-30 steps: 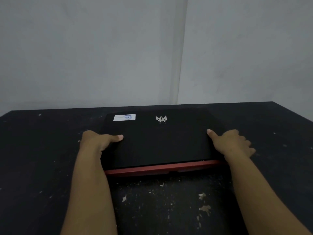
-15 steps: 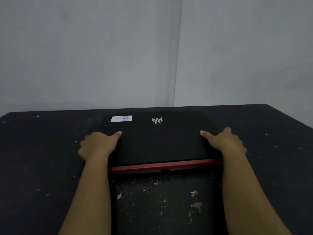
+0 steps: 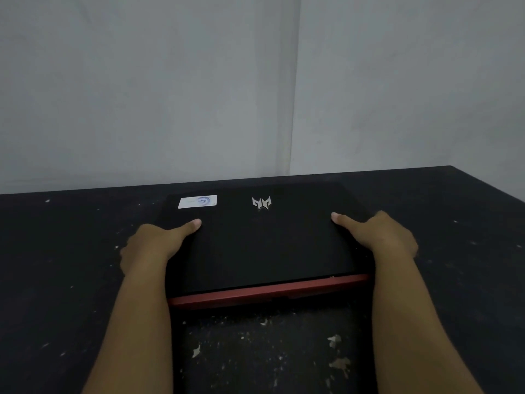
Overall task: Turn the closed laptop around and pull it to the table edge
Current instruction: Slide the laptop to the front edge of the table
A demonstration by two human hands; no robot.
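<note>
While both hands (image 3: 153, 243) (image 3: 386, 234) clasp its ends, the laptop (image 3: 264, 245) lies crosswise, red edge nearest.

My hands' fingers curl out of my sight past the laptop's (image 3: 264, 245) side edges, the sticker (image 3: 198, 201) print is too small to read, and both forearms are cropped below.

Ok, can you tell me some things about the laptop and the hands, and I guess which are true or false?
1. The laptop is closed. True.
2. Only one hand touches it. False: the left hand and right hand grip opposite sides.
3. A white sticker sits on the lid. True.
4. The edge nearest the person is blue. False: it is red.
5. The table is white. False: it is black and speckled.
</note>
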